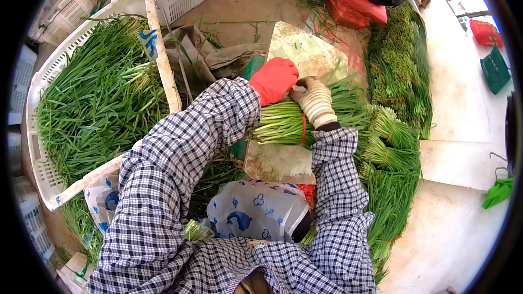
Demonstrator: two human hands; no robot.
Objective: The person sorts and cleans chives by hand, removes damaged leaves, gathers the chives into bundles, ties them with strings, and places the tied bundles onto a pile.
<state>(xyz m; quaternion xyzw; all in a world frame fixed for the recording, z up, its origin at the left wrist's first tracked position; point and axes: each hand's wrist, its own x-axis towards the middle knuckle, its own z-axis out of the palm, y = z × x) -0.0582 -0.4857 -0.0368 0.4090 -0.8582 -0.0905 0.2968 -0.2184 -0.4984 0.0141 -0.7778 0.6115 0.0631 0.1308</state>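
Note:
A bundle of garlic chives (283, 122) lies across a dirty board (310, 49), pale stems to the left and green leaves to the right. Around it runs a red band (303, 129). My left hand (275, 80), in a red glove, is closed at the bundle's far edge; whatever is in its fingers is hidden. My right hand (316, 100), in a cream knit glove, lies over the bundle with its fingers curled at the far edge, touching or nearly touching the red glove.
On the left stands a white crate (57, 76) heaped with loose chives (103, 92). Banded bundles (389, 152) are piled along the right side. Near the top are a red stool-like block (354, 2) and another person's dark clothing. A patterned plastic sheet (256, 209) covers my lap.

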